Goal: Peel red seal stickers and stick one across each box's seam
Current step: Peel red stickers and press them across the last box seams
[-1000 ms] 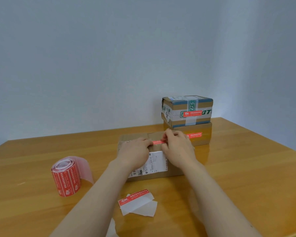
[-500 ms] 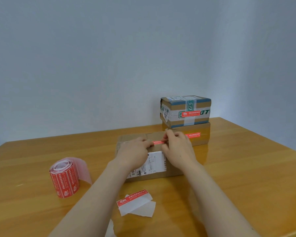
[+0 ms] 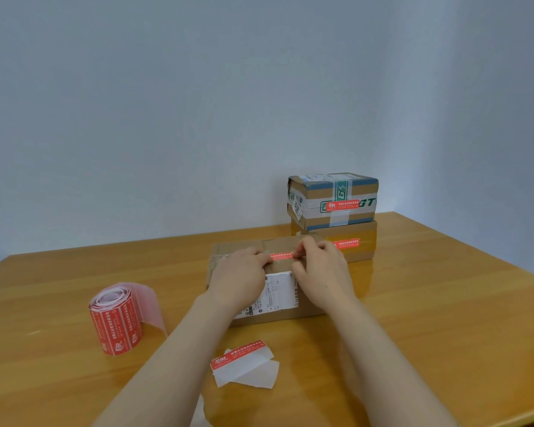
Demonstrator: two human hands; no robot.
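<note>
Against pale walls (image 3: 167, 118), wooden table (image 3: 444, 318), sticker roll (image 3: 116, 318)

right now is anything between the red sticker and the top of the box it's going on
Nothing visible. The red seal sticker lies across the top of the near box, the left hand touching its left end and the right hand pinching its right end. Its underside is hidden.

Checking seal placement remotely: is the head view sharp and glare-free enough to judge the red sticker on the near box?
Head view: soft even light, no glare on the red sticker, its print too blurred to read; head view: sheen on the table right of the near box; head view: the left hand and right hand hide its ends.
</note>
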